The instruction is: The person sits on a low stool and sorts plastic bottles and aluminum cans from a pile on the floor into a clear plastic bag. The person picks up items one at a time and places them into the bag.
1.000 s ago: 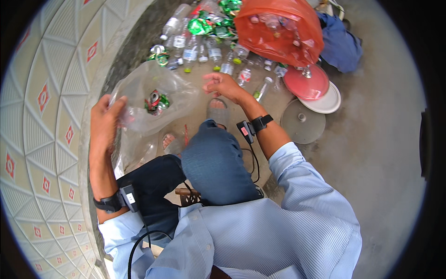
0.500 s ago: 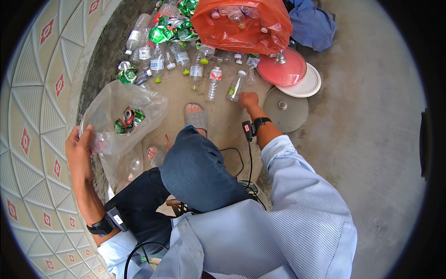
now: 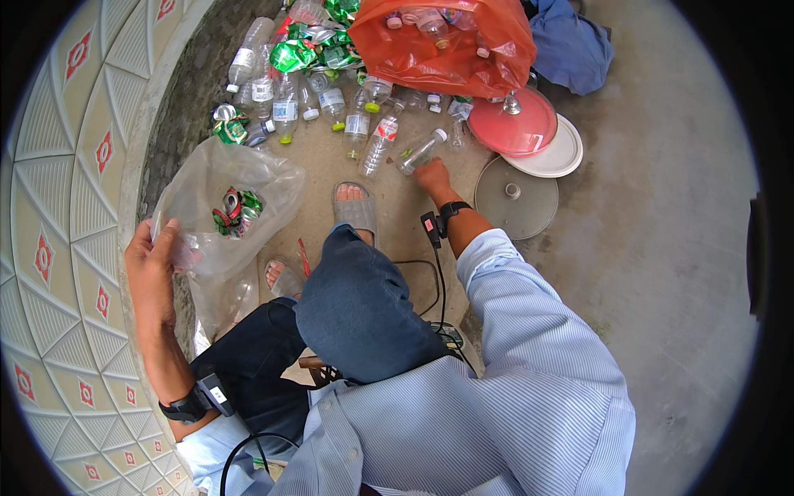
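Note:
My left hand (image 3: pixel 154 256) pinches the rim of a translucent plastic bag (image 3: pixel 277 186), thumb inside the mouth. Crushed green and red cans (image 3: pixel 238 211) lie within it. My right hand (image 3: pixel 432 175) is closed against the side of a clear plastic bottle (image 3: pixel 422 152) with a white cap, lying tilted on the floor. The fingertips are partly hidden by the hand itself. Just left of that bottle lies another clear bottle (image 3: pixel 380 147) with a red and white label.
More empty bottles (image 3: pixel 285 107) and crushed green cans (image 3: pixel 318 51) are heaped at the far left. An orange-red bag (image 3: pixel 447 62) holds bottles. Pot lids, red (image 3: pixel 513 128) and grey (image 3: pixel 517 202), and a white one (image 3: pixel 562 153) lie right. A patterned tile wall (image 3: pixel 74 190) borders the left.
My right hand has moved slightly left against the white-capped bottle, which has turned to a steeper slant. The red-labelled bottle beside it has tilted too. My left hand keeps hold of the bag.

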Demonstrator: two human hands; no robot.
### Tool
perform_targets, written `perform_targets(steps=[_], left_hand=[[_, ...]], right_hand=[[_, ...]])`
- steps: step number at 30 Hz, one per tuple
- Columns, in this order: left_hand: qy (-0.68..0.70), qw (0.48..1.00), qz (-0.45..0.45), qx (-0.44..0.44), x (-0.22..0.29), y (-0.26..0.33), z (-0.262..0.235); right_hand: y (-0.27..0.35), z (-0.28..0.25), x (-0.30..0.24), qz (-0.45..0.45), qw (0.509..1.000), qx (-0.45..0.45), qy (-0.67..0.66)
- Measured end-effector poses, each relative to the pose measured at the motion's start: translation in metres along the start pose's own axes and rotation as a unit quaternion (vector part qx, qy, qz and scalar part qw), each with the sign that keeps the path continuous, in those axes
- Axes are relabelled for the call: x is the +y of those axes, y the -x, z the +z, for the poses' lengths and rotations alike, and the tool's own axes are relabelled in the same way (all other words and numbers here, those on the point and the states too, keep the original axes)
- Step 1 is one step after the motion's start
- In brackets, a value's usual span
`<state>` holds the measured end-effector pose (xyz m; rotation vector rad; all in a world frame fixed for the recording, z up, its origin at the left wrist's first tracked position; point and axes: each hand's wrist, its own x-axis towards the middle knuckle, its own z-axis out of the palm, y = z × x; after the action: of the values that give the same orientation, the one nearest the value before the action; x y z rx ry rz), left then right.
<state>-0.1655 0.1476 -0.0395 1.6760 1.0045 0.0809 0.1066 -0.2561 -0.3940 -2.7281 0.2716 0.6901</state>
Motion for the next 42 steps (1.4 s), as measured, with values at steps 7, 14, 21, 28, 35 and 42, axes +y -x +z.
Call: perform_targets(steps=[7,14,21,28,35,42], left_hand=[[0.025,0.999,0.021,-0.035,0.003,0.002,0.020],[-0.014,0.999,0.027,-0.011,0.010,-0.003,0.021],[0.030,0.999,0.034,-0.018,0.021,-0.006,0.038],[0.042,0.997,0.050,-0.030,0.021,-0.007,0.032],[0.020,0.998,0.060,-0.031,0.017,-0.011,0.035],[0.025,0.997,0.073,-0.024,0.016,-0.011,0.028]], right_hand=[[-0.012,-0.034,-0.010,-0.281,0.928,0.153,0.193],[-0.037,-0.033,-0.019,-0.288,0.883,0.052,0.368],[-0.003,-0.028,-0.004,-0.260,0.903,-0.009,0.342],[0.035,-0.082,0.010,-0.158,0.984,-0.039,-0.075],[0.010,-0.136,-0.036,-0.095,0.766,-0.177,-0.611],[-0.047,-0.163,-0.112,-0.014,0.700,-0.125,-0.702]])
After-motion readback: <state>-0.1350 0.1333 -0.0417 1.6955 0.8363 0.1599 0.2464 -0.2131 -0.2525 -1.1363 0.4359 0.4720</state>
